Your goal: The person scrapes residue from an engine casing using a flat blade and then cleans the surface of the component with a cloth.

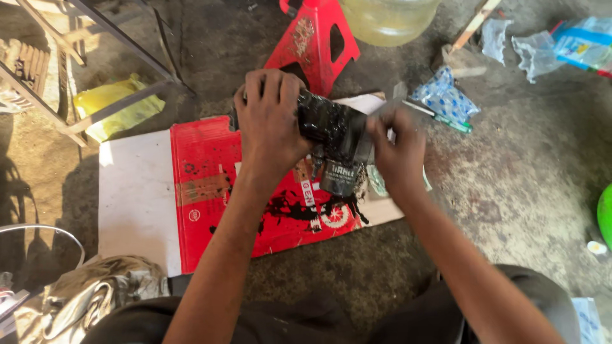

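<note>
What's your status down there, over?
Left hand gripping oily black part. Right hand on its far end. Red-and-white cardboard beneath. Nothing blocking.

Flattened red-and-white carton (pixel 210 191) on floor, blue-white plastic packets (pixel 444 97) upper right

We see a black part (pixel 331 130), glossy and wet-looking with oil, above a flattened red and white cardboard sheet (pixel 210 185), matt and stained black. The floor (pixel 523 185) looks like rough, dull concrete. The red stand (pixel 315 44) seems painted metal, and the wrappers (pixel 446 99) are shiny crinkled plastic.
</note>
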